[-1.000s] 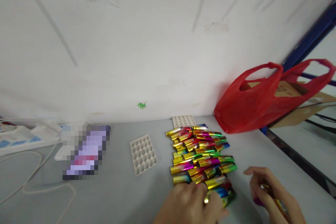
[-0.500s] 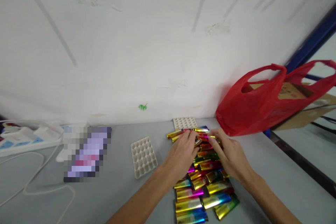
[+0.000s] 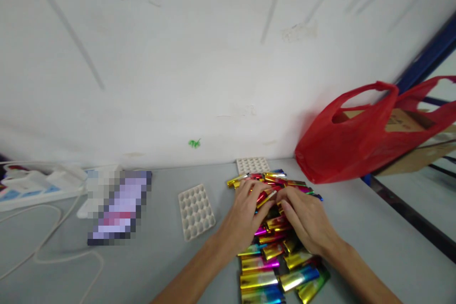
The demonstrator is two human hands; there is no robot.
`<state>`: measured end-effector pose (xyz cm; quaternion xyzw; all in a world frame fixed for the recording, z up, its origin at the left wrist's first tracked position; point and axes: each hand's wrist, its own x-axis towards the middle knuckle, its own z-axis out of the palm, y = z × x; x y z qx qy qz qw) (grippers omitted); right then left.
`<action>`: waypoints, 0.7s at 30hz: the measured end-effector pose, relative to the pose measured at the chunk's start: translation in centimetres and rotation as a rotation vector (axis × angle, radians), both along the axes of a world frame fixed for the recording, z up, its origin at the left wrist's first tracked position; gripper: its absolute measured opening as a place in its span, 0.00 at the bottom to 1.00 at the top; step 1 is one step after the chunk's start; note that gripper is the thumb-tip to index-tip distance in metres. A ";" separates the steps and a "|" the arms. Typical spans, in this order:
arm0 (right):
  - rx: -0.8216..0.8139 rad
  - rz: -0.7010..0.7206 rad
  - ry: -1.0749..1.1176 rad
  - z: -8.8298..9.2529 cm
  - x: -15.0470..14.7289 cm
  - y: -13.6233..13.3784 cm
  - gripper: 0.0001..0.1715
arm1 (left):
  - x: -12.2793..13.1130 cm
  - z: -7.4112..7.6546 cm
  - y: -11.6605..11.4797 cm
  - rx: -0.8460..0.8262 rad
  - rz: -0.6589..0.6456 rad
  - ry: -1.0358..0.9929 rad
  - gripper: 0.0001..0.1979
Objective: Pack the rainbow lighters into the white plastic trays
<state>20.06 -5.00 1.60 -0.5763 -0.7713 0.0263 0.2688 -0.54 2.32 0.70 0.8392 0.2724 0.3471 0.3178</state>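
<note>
A heap of shiny lighters (image 3: 259, 279), gold fading into blue, pink, red and green, lies on the grey table, loosely lined up toward me. Over its far part my left hand (image 3: 245, 211) curls, with a gold-and-red lighter (image 3: 265, 199) between thumb and fingers. Close beside it, my right hand (image 3: 306, 216) is bent down into the heap. Its thumb and fingers close round a gold lighter (image 3: 280, 207), mostly hidden by the hand. The fingertips of both hands nearly meet. Several lighters under the palms are covered from view.
A pale tray with rows of round hollows (image 3: 196, 212) lies left of the heap; a similar tray (image 3: 252, 165) is behind it by the wall. At right stands a red bag (image 3: 351, 145) with cardboard inside. Far left are a blurred phone (image 3: 121, 206), a power strip (image 3: 46, 193) and cables.
My right hand has moved left and toward me, uncovering lighters at the back right of the heap. My left hand has shifted slightly, its fingers more spread over the lighters.
</note>
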 end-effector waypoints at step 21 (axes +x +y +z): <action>-0.127 0.111 0.072 2.3 -0.8 -0.3 0.08 | -8.7 0.9 -0.8 0.313 0.394 0.318 0.16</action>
